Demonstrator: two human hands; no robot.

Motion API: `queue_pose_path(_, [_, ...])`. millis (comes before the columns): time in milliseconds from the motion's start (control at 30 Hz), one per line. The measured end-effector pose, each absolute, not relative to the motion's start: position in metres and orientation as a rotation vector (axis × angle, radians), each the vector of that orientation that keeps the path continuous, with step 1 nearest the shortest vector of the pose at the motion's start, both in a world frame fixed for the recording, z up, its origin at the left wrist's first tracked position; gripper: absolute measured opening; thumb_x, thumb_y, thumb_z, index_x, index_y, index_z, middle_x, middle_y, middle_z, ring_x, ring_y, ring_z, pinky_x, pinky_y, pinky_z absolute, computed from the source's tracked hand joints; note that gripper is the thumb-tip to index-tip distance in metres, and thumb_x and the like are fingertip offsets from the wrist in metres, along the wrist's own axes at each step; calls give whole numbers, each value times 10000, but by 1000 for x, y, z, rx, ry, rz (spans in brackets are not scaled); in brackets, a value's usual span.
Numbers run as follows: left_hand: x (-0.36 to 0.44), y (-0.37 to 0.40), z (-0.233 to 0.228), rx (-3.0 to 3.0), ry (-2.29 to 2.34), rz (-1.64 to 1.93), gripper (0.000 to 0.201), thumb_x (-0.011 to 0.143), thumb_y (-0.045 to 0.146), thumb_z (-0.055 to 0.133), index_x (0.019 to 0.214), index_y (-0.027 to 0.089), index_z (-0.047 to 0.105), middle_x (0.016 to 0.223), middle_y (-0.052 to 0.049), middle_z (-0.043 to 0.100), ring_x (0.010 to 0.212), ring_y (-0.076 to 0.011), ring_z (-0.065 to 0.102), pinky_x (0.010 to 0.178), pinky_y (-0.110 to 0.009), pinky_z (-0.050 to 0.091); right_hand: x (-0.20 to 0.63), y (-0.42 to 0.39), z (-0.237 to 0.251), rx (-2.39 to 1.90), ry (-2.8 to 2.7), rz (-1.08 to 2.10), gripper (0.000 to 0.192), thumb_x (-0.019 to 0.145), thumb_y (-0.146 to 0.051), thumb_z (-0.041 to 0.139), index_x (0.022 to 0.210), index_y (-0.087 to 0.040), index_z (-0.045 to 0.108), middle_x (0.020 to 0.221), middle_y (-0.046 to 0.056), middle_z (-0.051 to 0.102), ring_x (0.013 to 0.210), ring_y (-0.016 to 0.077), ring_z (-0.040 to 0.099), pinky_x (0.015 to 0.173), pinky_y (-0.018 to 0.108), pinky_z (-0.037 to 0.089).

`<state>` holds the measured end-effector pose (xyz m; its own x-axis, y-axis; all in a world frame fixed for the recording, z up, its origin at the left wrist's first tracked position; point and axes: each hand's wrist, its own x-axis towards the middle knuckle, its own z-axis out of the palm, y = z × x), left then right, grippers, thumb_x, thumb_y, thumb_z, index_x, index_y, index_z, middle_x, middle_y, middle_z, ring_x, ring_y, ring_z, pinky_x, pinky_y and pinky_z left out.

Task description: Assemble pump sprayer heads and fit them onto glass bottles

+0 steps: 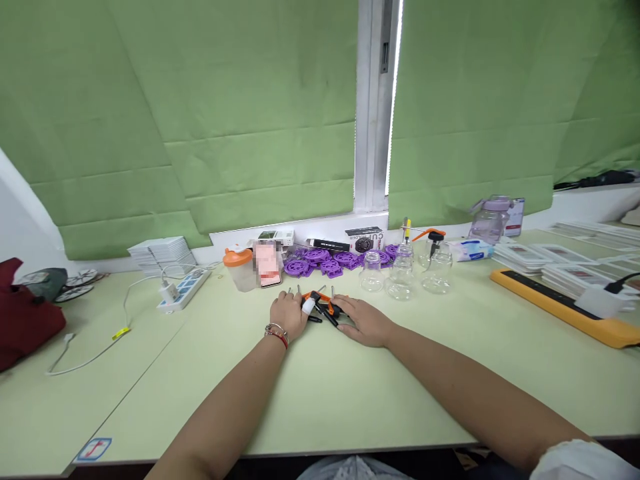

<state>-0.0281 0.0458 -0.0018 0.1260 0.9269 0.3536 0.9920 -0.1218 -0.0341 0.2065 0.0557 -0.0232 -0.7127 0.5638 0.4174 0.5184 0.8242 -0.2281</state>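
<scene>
The loose cluster of slim black rods and orange plastic parts with thin metallic shafts (328, 316) lies on the pale green tabletop (320, 387), just below the centre of the frame, between the person's two hands. The pieces look light and stiff, probably hard plastic and metal; the smooth black rods may roll or slip against each other, so a pinch around the thick middle of one rod seems surer than a hold on its narrow shaft. Nothing in the cluster looks fragile, unlike the clear rounded glass vessels (399, 285) right of centre, which would likely chip if knocked. The left hand (290, 316) curves over the cluster's left side, a white covering (309, 307) on one digit; whether its fingers clamp a piece cannot be told. The right hand (367, 323) reaches the cluster's right edge, thumb and fingers spread apart. The left hand hides part of the cluster, and the overlapping pieces are too small to count or separate. Behind, the pink-screened phone (269, 264) is partly blurred out, and the dark red fabric item (27, 320) is cut off at the left edge.
</scene>
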Motion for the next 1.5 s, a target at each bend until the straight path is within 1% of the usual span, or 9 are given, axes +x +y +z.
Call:
queue_pose_path(167, [-32, 47, -5, -2133, -1810, -414, 509, 905, 478, 248, 1079, 143, 589, 1022, -155, 608, 996, -295, 485, 805, -404, 382, 213, 60, -21, -924, -2194, -256, 559, 871, -367, 450, 1381, -184, 311, 1460, 161, 290, 1336, 303, 253, 1049, 510, 235])
queue_pose_path(333, [-35, 49, -5, -2113, -1653, -541, 449, 863, 379, 385, 1188, 102, 523, 1075, -169, 586, 1051, -316, 471, 894, -444, 362, 241, 78, -15, -1277, -1577, -422, 715, 840, -428, 466, 1422, -184, 130, 1486, 200, 165, 1367, 344, 131, 1004, 590, 182])
queue_pose_path(433, [-35, 47, -3, -2135, -1462, -610, 476, 850, 372, 416, 1213, 76, 499, 1179, -188, 546, 1124, -328, 439, 1004, -484, 287, 262, 90, -17, -1449, -1357, -340, 820, 779, -471, 527, 1414, -183, 97, 1477, 198, 174, 1350, 350, 162, 997, 588, 189])
queue_pose_path(533, [-29, 43, 3, -2244, -1239, -600, 462, 856, 364, 418, 1219, 88, 495, 1236, -184, 525, 1178, -319, 418, 1077, -522, 184, 273, 99, -22, -1610, -1242, -136, 919, 693, -470, 614, 1403, -166, 114, 1437, 188, 274, 1315, 350, 239, 1014, 541, 225])
queue_pose_path(700, [0, 42, 24, -2458, -1116, -471, 381, 837, 321, 442, 1166, 151, 531, 1175, -136, 575, 1134, -276, 475, 1106, -537, 97, 273, 106, -32, -1829, -1242, 197, 981, 589, -444, 705, 1384, -171, 200, 1361, 175, 397, 1264, 355, 336, 994, 480, 307])
queue_pose_path(933, [32, 64, 44, -2690, -1362, 110, 401, 692, 336, 554, 1069, 208, 601, 930, -97, 639, 972, -291, 566, 1028, -562, 211, 278, 110, -31, -1943, -1259, 282, 904, 580, -339, 720, 1350, -142, 289, 1320, 175, 456, 1213, 320, 436, 982, 421, 355])
queue_pose_path(1200, [44, 81, 42, -2693, -1400, 325, 453, 632, 276, 579, 1082, 235, 611, 928, -105, 637, 934, -294, 573, 915, -487, 340, 278, 108, -26, -1900, -1186, 298, 809, 574, -326, 713, 1286, -139, 378, 1286, 178, 471, 1195, 327, 447, 972, 422, 371])
queue_pose_path(1333, [47, 74, 37, -2675, -1435, 114, 356, 639, 271, 590, 989, 222, 634, 862, -85, 626, 866, -262, 576, 885, -438, 357, 275, 104, -20, -1785, -1138, 224, 782, 571, -324, 712, 1261, -139, 393, 1270, 178, 463, 1192, 324, 436, 978, 426, 368])
queue_pose_path(1500, [33, 63, 37, -2595, -1615, -477, 405, 639, 292, 626, 1040, 235, 622, 933, -60, 582, 902, -233, 553, 788, -330, 417, 266, 93, -12, -1486, -1377, -79, 722, 651, -275, 641, 1296, -148, 344, 1318, 159, 405, 1255, 284, 360, 1020, 429, 319])
